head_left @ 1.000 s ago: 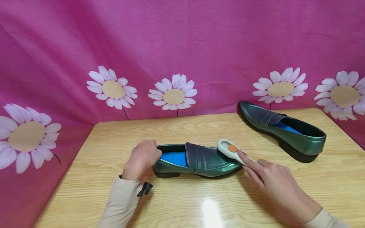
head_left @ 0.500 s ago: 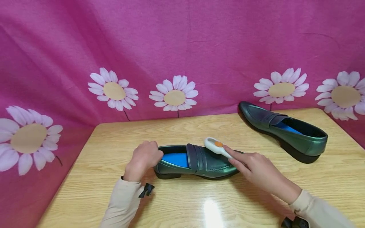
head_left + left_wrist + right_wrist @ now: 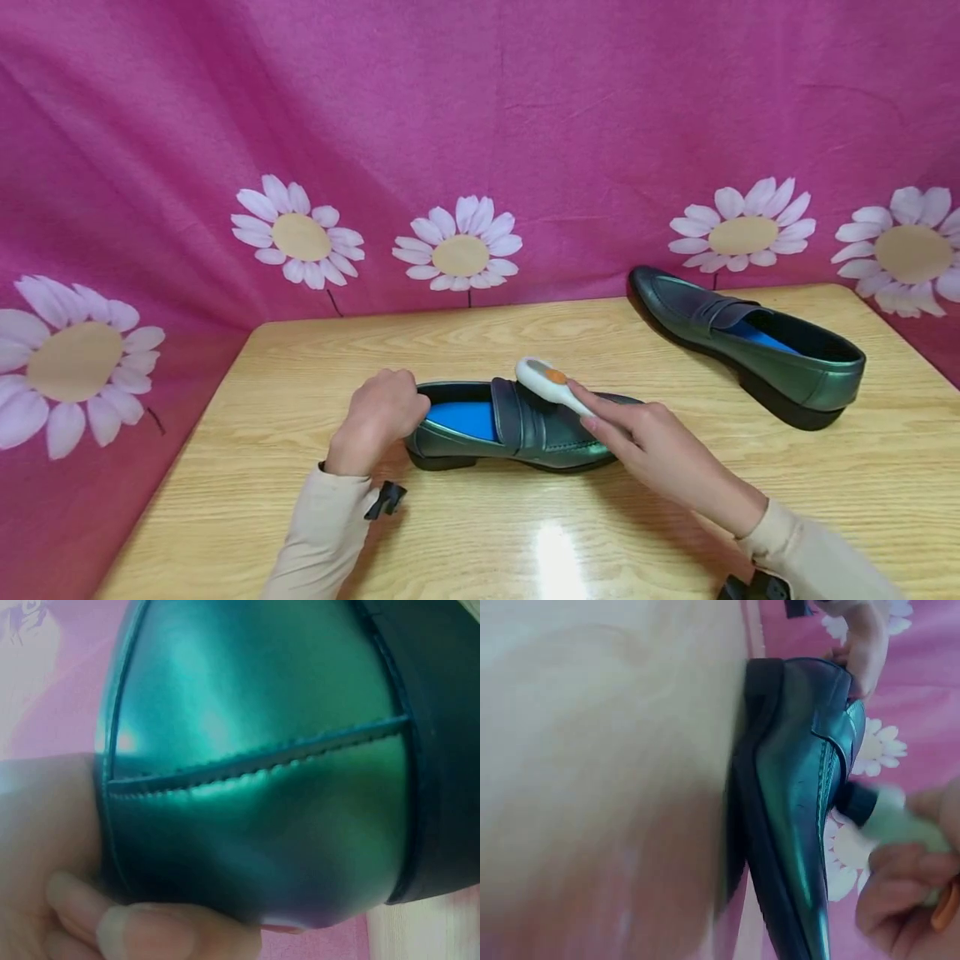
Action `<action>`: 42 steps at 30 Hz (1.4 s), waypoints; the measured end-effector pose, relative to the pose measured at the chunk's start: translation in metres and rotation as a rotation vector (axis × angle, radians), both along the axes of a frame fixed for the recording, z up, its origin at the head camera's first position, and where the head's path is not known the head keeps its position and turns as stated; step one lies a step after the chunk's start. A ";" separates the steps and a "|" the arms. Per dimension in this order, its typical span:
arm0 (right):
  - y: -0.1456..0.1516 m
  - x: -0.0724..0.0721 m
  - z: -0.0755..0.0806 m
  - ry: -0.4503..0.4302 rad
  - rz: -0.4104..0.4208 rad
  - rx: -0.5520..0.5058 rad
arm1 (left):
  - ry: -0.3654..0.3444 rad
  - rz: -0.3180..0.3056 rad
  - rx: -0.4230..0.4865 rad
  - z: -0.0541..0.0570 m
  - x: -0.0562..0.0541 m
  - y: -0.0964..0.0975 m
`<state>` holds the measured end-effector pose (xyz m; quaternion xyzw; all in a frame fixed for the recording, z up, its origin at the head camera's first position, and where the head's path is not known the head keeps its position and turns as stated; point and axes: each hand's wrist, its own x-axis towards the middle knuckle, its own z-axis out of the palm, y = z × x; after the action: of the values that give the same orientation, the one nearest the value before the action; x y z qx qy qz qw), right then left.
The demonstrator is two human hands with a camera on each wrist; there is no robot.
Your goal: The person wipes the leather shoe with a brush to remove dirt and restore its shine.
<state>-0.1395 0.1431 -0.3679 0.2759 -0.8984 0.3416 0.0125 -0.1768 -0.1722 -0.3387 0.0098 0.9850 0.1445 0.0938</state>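
Observation:
A dark green, shiny loafer (image 3: 517, 433) with a blue insole lies across the table, toe to the right. At its heel end my left hand (image 3: 378, 417) grips the back rim; the left wrist view has the thumb against the outside of the heel (image 3: 255, 825). My right hand (image 3: 660, 450) holds a white shoe brush (image 3: 543, 387) with an orange button, index finger stretched along it. Its dark head (image 3: 856, 802) is at the loafer's upper, close to the strap, in the right wrist view. The underside of the brush is hidden in the head view.
A matching loafer (image 3: 690, 312) stands at the back right of the wooden table (image 3: 450, 533), toe toward the back. Behind the table hangs a magenta cloth (image 3: 570, 125) printed with white daisies. Black camera mounts sit at both cuffs.
My right hand has drawn the brush leftward along the loafer, from near the toe to beside the strap. The left hand keeps its grip on the heel.

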 end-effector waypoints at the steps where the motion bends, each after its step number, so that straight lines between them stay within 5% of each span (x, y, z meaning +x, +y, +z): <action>1: 0.002 0.004 0.000 0.021 0.037 0.003 | 0.004 -0.002 -0.001 0.000 0.000 0.000; 5: 0.012 0.018 0.002 0.126 0.180 0.029 | 0.011 -0.001 -0.013 0.003 -0.001 -0.001; 8: 0.014 0.020 0.002 0.173 0.201 0.051 | 0.007 0.003 -0.023 0.004 -0.002 -0.002; 15: 0.006 0.007 -0.010 0.345 -0.084 0.207 | -0.010 0.011 -0.008 0.000 0.000 0.000; 18: 0.008 0.008 -0.014 0.344 -0.089 0.212 | -0.012 -0.004 -0.005 -0.002 0.000 0.001; 21: 0.015 0.014 -0.015 0.316 0.010 0.132 | -0.002 -0.007 -0.011 -0.003 0.001 0.001; 26: 0.028 0.021 -0.011 0.122 0.183 -0.017 | 0.005 0.014 0.002 -0.002 0.002 -0.001; 28: 0.028 0.021 -0.011 0.105 0.179 -0.020 | 0.005 0.009 0.008 -0.001 0.002 -0.001; 34: 0.011 0.010 -0.010 0.286 0.013 0.087 | 0.005 0.008 0.019 0.000 -0.001 0.000; 42: 0.016 0.008 0.004 -0.015 0.128 -0.038 | -0.015 0.014 0.014 0.000 -0.003 0.001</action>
<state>-0.1317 0.1589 -0.3637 0.3300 -0.8722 0.3608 -0.0110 -0.1802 -0.1716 -0.3385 0.0025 0.9833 0.1522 0.1001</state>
